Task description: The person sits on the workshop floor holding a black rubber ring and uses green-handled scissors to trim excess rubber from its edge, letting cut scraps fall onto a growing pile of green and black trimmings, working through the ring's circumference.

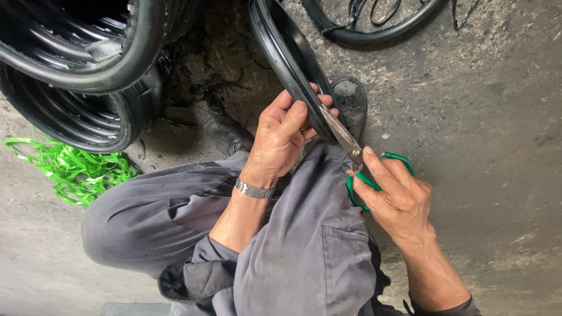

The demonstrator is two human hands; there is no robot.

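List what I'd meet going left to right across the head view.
Green strapping → stacked tyres → left hand → black tyre held in it → scissors → right hand.

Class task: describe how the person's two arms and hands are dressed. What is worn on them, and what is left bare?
Both hands are bare, with no gloves. The left hand has a silver metal band round its wrist, and the forearm above it is uncovered as far as a pushed-up grey sleeve. The right hand wears nothing; its forearm is bare up to a dark grey cuff at the picture's bottom edge.
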